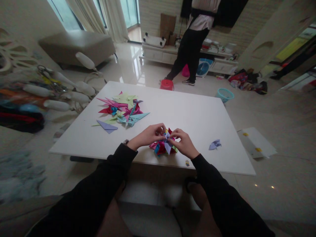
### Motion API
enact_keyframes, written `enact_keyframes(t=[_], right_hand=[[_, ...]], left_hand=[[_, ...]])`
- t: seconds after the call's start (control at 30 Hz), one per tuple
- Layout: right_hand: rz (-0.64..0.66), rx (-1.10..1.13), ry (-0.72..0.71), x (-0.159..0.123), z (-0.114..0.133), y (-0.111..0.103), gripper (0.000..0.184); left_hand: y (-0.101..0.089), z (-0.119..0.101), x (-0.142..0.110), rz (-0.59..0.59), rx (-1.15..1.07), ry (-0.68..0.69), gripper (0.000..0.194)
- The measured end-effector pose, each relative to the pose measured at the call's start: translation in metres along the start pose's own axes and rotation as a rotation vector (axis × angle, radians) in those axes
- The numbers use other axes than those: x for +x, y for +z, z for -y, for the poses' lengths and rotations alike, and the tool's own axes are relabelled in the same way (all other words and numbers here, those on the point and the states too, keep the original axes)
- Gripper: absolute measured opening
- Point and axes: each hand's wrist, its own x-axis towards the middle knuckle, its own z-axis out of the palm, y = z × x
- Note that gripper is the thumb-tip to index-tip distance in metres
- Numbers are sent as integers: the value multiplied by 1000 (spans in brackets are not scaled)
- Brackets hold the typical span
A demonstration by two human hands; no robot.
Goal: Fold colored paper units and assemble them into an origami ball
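Near the front edge of the white table (187, 115) sits a multicoloured origami piece (161, 147) of red, pink, blue, yellow and lilac folded paper. My left hand (156, 132) is closed at its upper left side, thumb and fingers pinching the paper. From the right, my right hand (181, 140) pinches a lilac folded part (167, 144) at the top of the piece. The exact grip points of both hands are partly hidden by the fingers. A separate lilac folded paper (215, 144) lies to the right of my right hand.
Many folded papers (127, 107) in pink, green, blue and red lie heaped on the table's left part. A small sticker (187, 163) is at the front edge. Beyond the table are a red bucket (167, 85), a teal basket (225, 94) and a standing person (191, 42).
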Motion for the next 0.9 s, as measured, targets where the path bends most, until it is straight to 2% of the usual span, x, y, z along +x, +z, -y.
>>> enact_keyframes(t=[0.2,0.43,0.9], right_hand=[[-148,94,119,1,-3,-1,19],[-187,131,165,3,0,-2,29],[-166,81,69,1,3,-1,28]], left_hand=[[7,-9,0,-186,3,17,27],[16,-3,3,-209,120,91,13],[17,-2,4,-220,151,46,9]])
